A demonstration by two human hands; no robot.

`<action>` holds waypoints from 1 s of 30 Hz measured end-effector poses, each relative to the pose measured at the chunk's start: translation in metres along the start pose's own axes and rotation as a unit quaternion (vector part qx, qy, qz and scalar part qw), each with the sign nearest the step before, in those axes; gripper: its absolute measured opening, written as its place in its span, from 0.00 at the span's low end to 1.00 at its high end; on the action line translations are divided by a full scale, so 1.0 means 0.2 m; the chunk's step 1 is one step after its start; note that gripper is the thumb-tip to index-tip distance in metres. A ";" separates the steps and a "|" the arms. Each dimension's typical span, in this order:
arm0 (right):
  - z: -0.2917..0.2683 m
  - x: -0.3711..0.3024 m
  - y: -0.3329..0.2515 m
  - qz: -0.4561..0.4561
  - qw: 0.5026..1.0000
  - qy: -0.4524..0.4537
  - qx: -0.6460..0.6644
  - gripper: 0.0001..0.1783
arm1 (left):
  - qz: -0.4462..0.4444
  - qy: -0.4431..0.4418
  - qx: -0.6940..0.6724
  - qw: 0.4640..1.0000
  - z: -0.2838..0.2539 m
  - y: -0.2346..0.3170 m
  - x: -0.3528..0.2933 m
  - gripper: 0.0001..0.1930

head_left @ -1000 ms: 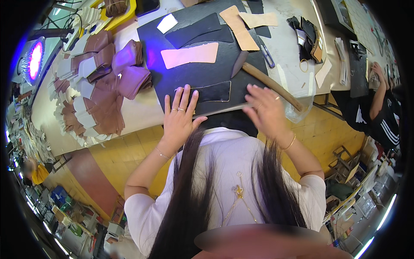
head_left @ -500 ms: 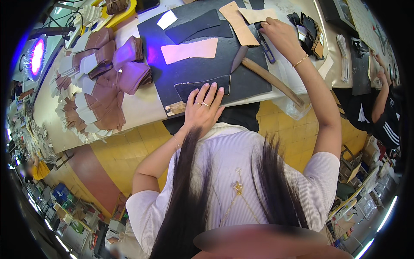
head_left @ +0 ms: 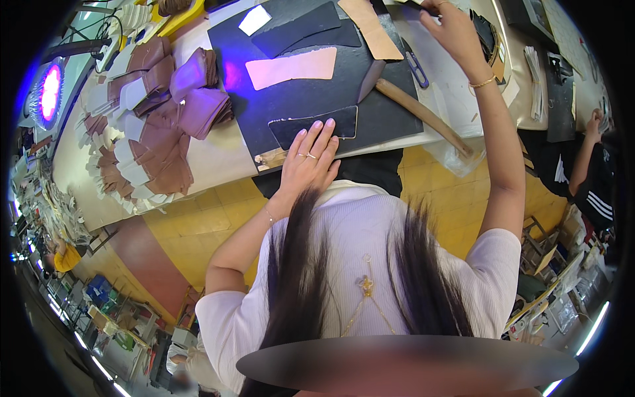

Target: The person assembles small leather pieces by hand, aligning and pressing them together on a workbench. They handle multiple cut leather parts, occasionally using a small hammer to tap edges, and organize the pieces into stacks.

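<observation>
My left hand (head_left: 309,155) lies flat on a black, curved-edged leather piece (head_left: 337,126) near the front edge of the dark board (head_left: 397,126). Its fingers are extended and grip nothing. At the far right, my right hand (head_left: 456,33) is bent with the fingertips drawn together at the picture's top edge. A dark flat piece (head_left: 413,5) shows at those fingers, mostly cut off. Beyond my left hand lie a pinkish leather piece (head_left: 291,67), black pieces (head_left: 297,36) and a tan strip (head_left: 372,28). A wooden-handled hammer (head_left: 426,118) rests across the board's right side.
Fanned stacks of brown leather pieces (head_left: 155,126) cover the table's left side. A glowing lamp (head_left: 49,96) stands beyond them. A slim dark tool (head_left: 417,69) lies right of the board. Black pieces (head_left: 488,40) are heaped farther right, and another person (head_left: 589,159) is at the far right.
My right hand has moved farther away and to the right. The cream strip it was touching no longer shows beside the tan strip. My left hand stays on the black leather piece.
</observation>
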State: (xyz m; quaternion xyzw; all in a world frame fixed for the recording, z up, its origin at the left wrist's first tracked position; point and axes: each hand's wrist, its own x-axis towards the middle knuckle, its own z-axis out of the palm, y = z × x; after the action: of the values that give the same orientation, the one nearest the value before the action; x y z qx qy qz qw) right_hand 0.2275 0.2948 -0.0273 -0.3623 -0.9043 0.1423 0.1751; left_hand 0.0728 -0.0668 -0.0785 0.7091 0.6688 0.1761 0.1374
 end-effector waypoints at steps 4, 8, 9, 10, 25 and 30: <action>-0.10 0.03 0.00 0.071 0.993 0.007 0.091 0.10 | -0.006 0.007 0.011 1.000 0.00 0.03 0.01 0.28; -0.12 0.04 0.00 0.038 0.971 0.042 0.232 0.08 | -0.020 0.027 -0.027 0.999 -0.02 0.03 0.04 0.23; -0.12 0.04 0.00 0.057 0.962 0.042 0.264 0.08 | -0.016 0.046 -0.023 0.999 -0.03 0.03 0.05 0.21; -0.12 0.03 0.00 0.076 0.952 0.043 0.295 0.08 | -0.012 0.064 -0.019 0.998 -0.03 0.02 0.08 0.20; -0.32 -0.24 -0.23 0.158 0.887 0.014 0.433 0.08 | -0.028 0.111 -0.090 0.989 -0.10 0.00 0.23 0.11; -0.28 -0.45 -0.44 0.072 0.810 -0.067 0.578 0.02 | 0.016 0.114 -0.024 0.993 -0.09 0.00 0.20 0.12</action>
State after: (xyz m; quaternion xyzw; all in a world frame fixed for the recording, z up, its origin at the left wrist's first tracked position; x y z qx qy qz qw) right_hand 0.2584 0.1772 0.0378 -0.2478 -0.6361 0.6747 0.2807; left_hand 0.0673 -0.0272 -0.0598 0.6911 0.6645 0.2743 0.0745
